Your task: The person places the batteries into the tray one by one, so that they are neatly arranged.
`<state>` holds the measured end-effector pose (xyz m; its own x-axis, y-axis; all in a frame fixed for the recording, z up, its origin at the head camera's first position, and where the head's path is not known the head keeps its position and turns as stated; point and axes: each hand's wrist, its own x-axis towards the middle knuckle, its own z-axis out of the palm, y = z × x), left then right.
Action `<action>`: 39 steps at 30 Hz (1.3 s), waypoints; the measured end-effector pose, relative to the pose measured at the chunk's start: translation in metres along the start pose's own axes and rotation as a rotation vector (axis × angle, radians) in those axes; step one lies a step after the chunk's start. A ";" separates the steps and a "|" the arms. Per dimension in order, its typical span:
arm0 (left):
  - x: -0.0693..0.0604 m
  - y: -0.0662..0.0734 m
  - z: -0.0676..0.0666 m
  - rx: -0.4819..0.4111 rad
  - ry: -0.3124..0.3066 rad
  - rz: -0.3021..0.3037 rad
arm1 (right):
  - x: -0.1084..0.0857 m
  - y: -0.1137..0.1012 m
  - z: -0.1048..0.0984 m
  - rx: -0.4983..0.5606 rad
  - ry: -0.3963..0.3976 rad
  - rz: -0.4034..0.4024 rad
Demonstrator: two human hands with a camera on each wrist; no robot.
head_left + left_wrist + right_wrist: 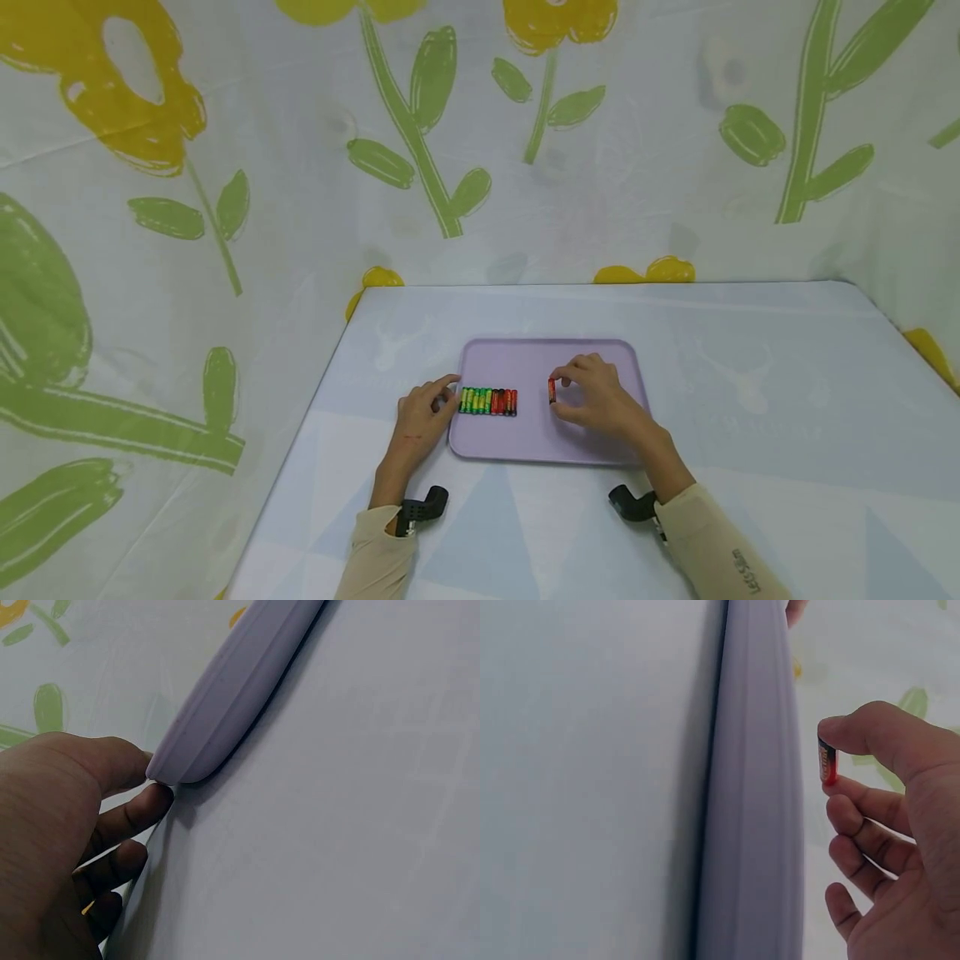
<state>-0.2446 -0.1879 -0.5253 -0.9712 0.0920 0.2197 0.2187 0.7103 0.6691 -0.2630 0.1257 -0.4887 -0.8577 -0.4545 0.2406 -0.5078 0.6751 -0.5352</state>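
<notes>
A row of small batteries lies side by side on a lilac tray. The green-and-yellow batteries are at the left, the red-and-black batteries at the right. My left hand rests at the tray's left rim, its fingers loosely bent; the left wrist view shows thumb and index finger by the tray corner, the thumb tip partly hidden. Over the tray's right half, my right hand pinches one red-and-black battery by its ends between thumb and index finger, the other fingers loosely curled.
The tray sits on a pale table with faint printed shapes. Behind and at the left hangs a white cloth with yellow flowers and green leaves. Black wrist cameras are strapped at both cuffs.
</notes>
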 end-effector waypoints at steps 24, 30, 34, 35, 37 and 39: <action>0.001 0.003 0.000 0.001 -0.003 -0.008 | 0.015 -0.017 0.031 -0.011 -0.007 -0.037; 0.000 0.003 -0.001 -0.004 -0.002 -0.008 | 0.016 -0.022 0.032 -0.018 -0.013 -0.027; -0.001 0.003 -0.001 -0.004 -0.005 -0.014 | 0.016 -0.023 0.033 -0.035 -0.028 -0.015; -0.001 0.003 -0.001 -0.004 -0.006 -0.017 | 0.016 -0.023 0.034 -0.035 -0.031 -0.011; -0.001 0.003 -0.001 -0.007 -0.008 -0.018 | 0.016 -0.024 0.034 -0.035 -0.029 -0.013; -0.001 0.002 -0.001 -0.008 -0.010 -0.019 | 0.016 -0.025 0.035 -0.033 -0.028 -0.015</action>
<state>-0.2435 -0.1870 -0.5231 -0.9761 0.0855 0.1999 0.2009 0.7063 0.6788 -0.2617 0.0813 -0.5001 -0.8477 -0.4801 0.2254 -0.5231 0.6867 -0.5048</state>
